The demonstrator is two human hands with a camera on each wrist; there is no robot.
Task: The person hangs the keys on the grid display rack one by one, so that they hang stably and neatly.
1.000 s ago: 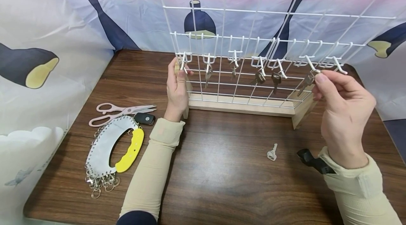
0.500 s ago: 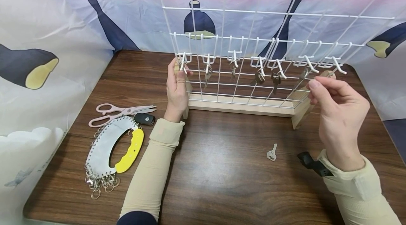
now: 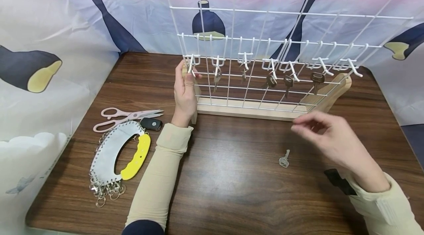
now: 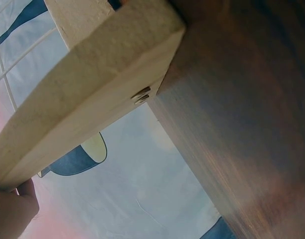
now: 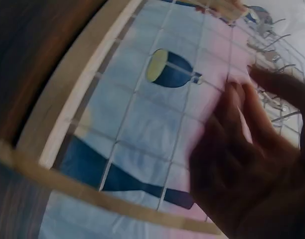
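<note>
My left hand grips the left wooden side of a white wire grid rack. Keys hang along its row of white hooks; the rightmost hanging key is on the second hook from the right, and the last hook at the right bears none. My right hand, slightly blurred, is in the air before the rack's right end, with fingers loosely bent and nothing seen between them. A loose silver key lies on the table to its lower left.
On the left of the brown table lie pink scissors, a black car key fob, and a curved metal plate with a yellow handle and several rings. A patterned cloth hangs behind.
My right hand let go of the key at the rack's right part and moved down and left toward the loose key. The released key swung and hangs from its hook. My left hand stayed put.
</note>
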